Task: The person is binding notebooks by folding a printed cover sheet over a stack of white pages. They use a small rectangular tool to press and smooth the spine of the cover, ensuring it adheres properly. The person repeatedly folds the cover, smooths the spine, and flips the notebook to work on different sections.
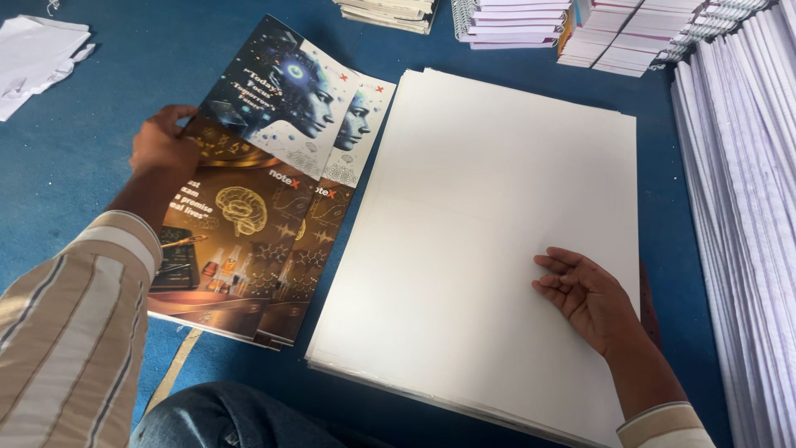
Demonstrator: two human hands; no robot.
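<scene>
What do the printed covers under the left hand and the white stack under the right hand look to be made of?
Dark illustrated cover sheets: probably glossy coated card, given the sheen. Large blank white sheet stack: likely matte uncoated paper or board, with no glare and layered edges. Left hand lifts the covers; right hand lies flat.

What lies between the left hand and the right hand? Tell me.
In the head view, between the left hand and right hand: printed covers, then blank white sheets.

No packages, signs or screens are seen. Printed matter is found only on the stack of glossy rectangular printed cover sheets [265,199], laid at nine o'clock from the white paper pile. They are coloured dark blue above with a pale profile head, and brown-gold below with a golden brain; small white and red label marks are carried at mid-sheet.
</scene>
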